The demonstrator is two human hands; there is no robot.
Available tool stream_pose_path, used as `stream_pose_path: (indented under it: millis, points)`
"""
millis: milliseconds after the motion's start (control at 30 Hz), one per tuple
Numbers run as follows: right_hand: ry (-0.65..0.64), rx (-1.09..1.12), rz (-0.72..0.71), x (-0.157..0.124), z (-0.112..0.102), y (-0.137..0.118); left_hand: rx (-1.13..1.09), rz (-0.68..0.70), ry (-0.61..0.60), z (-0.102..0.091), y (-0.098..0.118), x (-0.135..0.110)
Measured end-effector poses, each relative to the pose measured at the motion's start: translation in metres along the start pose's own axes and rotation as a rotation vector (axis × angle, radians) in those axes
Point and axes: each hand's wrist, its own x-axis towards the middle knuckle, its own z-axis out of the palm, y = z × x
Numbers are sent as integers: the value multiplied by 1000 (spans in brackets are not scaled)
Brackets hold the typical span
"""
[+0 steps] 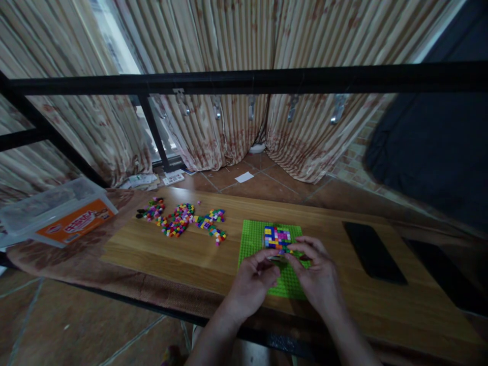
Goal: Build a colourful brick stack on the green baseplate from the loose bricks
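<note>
A green studded baseplate (288,281) lies on the wooden table. Over its middle is a flat block of small toy bricks (276,237) in blue, yellow, white, pink and purple. At the near left edge of that block is my left hand (251,283), its index finger and thumb closed there and the other fingers curled. My right hand (317,272) comes from the other side, thumb and fingers closing on the near right edge, where small purple and green bits show. Fingers cover part of this edge. Whether the block rests on the baseplate or is slightly raised, I cannot tell.
Loose coloured bricks (179,218) are spread in piles on the left of the wooden table (183,264). A clear plastic box (61,211) with an orange label stands beyond them. To the right lies a dark flat panel (374,251). A black rail (244,81) crosses before the curtains.
</note>
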Motion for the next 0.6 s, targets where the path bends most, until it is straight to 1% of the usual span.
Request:
stream_pose_path:
  millis: [167, 333, 467, 600]
  points:
    - [-6, 34, 46, 0, 0, 2, 61, 6, -59, 4, -6, 0]
    - [22, 138, 102, -1, -1, 4, 142, 65, -94, 5, -13, 3]
    - [56, 298, 241, 1, 0, 4, 207, 78, -99, 5, -15, 3]
    - [83, 332, 369, 1, 6, 2, 223, 77, -109, 6, -15, 3]
